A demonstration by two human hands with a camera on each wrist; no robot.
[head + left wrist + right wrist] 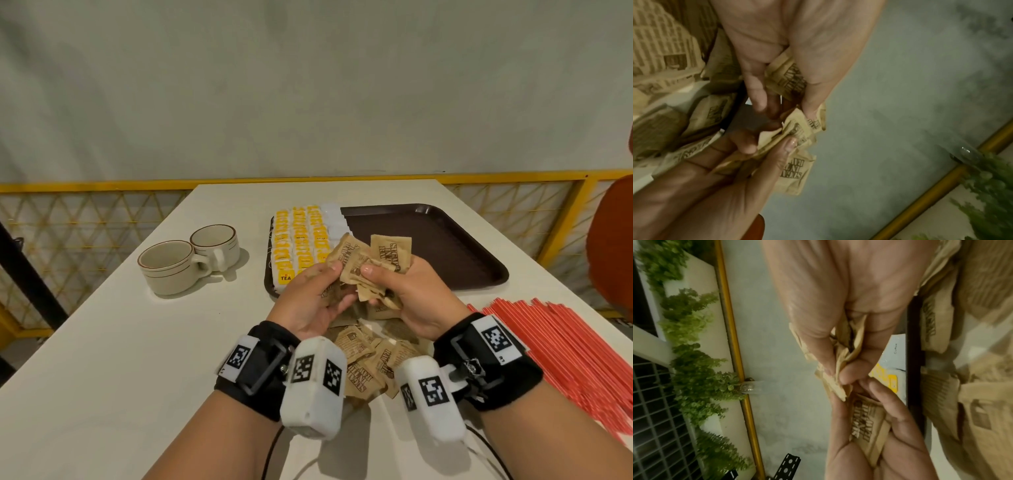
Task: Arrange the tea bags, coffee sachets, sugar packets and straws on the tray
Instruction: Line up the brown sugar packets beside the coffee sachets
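Both hands hover over the table in front of the dark brown tray [445, 240]. My left hand [329, 284] and right hand [380, 284] each pinch brown sugar packets [371, 258] between thumb and fingers, and the bundles meet between them. The left wrist view shows printed packets [795, 78] under my left thumb. In the right wrist view crumpled packets [844, 356] sit in my right fingers. More sugar packets [370, 353] lie loose below my wrists. Yellow tea bags [298, 243] fill the tray's left end in rows, with white sachets [334, 216] beside them. Red straws [565, 342] lie at the right.
Two cream cups [178, 263] stand on the white table [120, 342], left of the tray. A yellow railing [102, 186] runs behind the table. An orange chair back [613, 240] is at the right edge. The tray's right half is bare.
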